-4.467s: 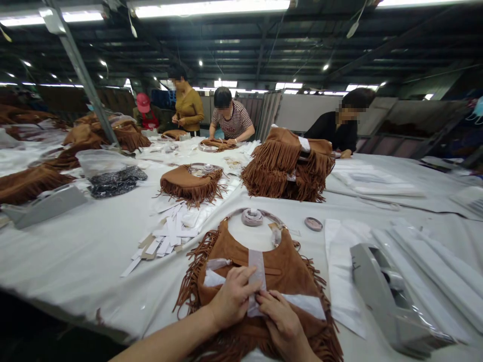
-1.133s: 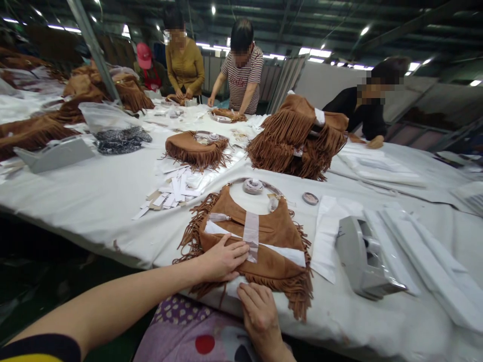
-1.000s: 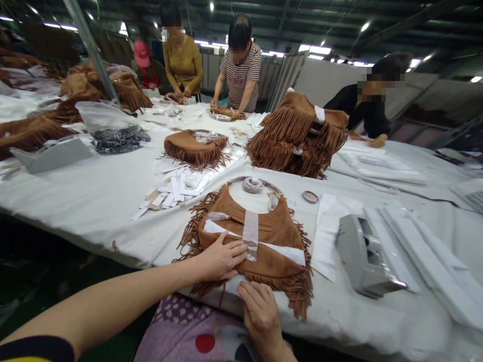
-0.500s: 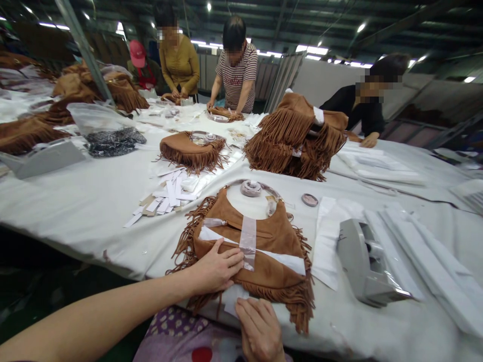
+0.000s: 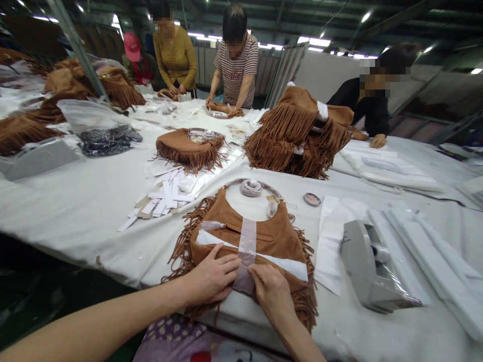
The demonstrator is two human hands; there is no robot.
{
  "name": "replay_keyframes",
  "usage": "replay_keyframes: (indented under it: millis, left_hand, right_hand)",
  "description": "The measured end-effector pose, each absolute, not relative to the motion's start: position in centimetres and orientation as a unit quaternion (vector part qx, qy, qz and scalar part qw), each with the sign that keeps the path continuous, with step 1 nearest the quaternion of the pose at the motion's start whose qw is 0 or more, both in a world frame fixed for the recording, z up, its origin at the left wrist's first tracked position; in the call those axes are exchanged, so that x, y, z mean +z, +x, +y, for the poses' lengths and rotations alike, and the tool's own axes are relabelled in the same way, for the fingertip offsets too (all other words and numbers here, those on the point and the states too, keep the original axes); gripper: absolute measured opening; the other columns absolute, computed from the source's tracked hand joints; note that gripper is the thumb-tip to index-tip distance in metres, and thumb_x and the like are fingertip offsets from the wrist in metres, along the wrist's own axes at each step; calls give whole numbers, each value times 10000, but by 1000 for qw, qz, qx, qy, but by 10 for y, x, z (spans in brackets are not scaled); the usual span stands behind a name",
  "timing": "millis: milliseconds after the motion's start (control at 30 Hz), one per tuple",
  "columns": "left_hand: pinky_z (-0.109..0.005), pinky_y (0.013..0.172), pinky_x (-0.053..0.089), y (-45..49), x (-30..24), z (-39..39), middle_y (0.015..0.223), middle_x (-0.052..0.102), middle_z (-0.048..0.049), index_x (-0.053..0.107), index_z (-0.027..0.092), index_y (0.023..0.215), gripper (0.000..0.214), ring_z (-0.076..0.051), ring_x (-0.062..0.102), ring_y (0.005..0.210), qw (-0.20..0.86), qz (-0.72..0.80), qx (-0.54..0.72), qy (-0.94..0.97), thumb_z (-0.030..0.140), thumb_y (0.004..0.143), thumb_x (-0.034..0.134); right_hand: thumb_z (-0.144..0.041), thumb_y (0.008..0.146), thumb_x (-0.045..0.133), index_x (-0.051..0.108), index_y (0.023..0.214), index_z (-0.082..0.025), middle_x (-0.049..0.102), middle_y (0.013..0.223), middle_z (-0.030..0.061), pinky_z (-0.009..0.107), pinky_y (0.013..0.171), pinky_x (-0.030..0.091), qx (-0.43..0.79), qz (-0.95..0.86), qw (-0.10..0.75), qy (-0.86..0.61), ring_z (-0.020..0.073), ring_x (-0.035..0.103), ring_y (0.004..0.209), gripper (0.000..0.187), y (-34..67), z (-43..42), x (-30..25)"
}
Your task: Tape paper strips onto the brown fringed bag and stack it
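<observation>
A brown suede handbag (image 5: 285, 236) with long fringe lies on the white-covered table in front of me. Its strap is wrapped and coiled at the top. A translucent wrapping strip (image 5: 247, 239) runs down over the middle of the bag, across a band of white paper (image 5: 285, 264). My left hand (image 5: 215, 275) rests flat on the lower left of the bag, fingers stretched beside the strip. With thumb and fingers pinched, my right hand (image 5: 272, 290) holds the strip's right edge near the bag's lower side.
On the right sits a grey tape dispenser (image 5: 372, 271) beside folded white sheets (image 5: 433, 261). Behind stand stacked fringed bags (image 5: 298, 136), another bag (image 5: 188, 148) and loose paper strips (image 5: 158, 198). A small wrapped coil (image 5: 312, 199) lies nearby. Several co-workers work across the table.
My right hand has moved up from below the bag's lower edge onto the wrapping strip, which now reaches further down. My left hand stays on the bag, shifted slightly lower in view.
</observation>
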State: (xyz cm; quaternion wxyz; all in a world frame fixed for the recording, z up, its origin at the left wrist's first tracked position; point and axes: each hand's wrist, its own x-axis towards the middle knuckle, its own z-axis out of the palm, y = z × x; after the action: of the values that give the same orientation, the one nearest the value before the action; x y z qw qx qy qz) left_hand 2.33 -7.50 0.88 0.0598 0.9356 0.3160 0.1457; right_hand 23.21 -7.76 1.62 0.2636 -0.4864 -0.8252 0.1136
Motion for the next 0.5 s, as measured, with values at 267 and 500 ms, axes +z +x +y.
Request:
replay_keyframes:
  millis: [267, 500]
  left_hand:
    - [-425, 839, 385, 62, -12, -83, 879, 624, -47, 543, 189, 1025, 212, -219, 528, 862, 86, 522, 293, 797, 295, 843, 565]
    - [-418, 820, 387, 72, -21, -79, 891, 639, -55, 539, 183, 1064, 187, -216, 551, 837, 63, 558, 333, 757, 192, 887, 481]
  right_hand:
    - [-226, 915, 478, 623, 763, -216, 605, 723, 16, 263, 654, 408, 89, -828, 174, -526, 165, 571, 709, 210, 234, -63, 8]
    - [-275, 892, 560, 601, 745, -213, 612, 726, 9, 258, 617, 387, 92, -812, 135, -561, 156, 587, 672, 165, 231, -54, 5]
